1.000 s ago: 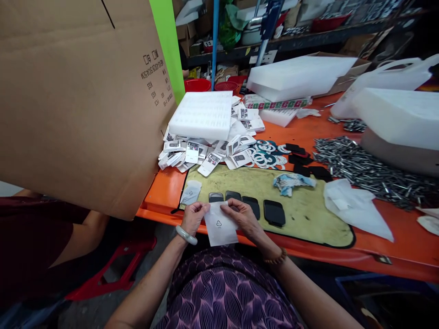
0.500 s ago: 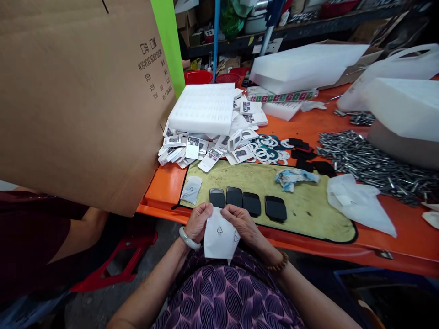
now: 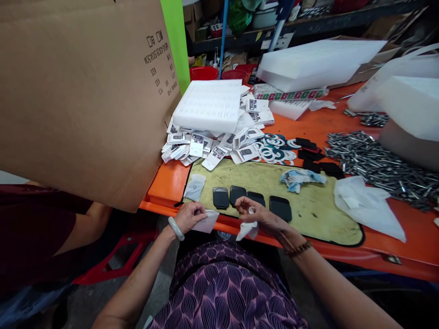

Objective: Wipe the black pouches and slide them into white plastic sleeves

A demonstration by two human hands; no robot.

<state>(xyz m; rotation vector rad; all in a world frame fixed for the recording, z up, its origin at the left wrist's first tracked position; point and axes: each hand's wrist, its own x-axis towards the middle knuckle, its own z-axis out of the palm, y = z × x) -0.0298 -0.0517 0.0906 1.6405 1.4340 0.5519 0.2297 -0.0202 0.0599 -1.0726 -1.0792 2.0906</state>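
Observation:
My left hand (image 3: 190, 215) is closed on a small white plastic bag (image 3: 206, 222) at the near edge of the orange table (image 3: 164, 185). My right hand (image 3: 255, 214) pinches a second white bag (image 3: 247, 230) that hangs crumpled below its fingers. Just beyond both hands, several flat black pads (image 3: 221, 197) lie in a row on a yellow-green mat (image 3: 308, 214). Another white bag (image 3: 195, 187) rests on the mat's left end.
A big cardboard box (image 3: 82, 91) fills the left. A person's arm (image 3: 82, 226) shows under it. Printed cards (image 3: 206, 148) pile under a white foam tray (image 3: 209, 105). Metal pins (image 3: 373, 162), a crumpled cloth (image 3: 298, 178) and white plastic bags (image 3: 366, 205) lie to the right.
My hands held one stack of white bags together in front of me. They have now parted: the left keeps one bag, the right has pulled another away to the right.

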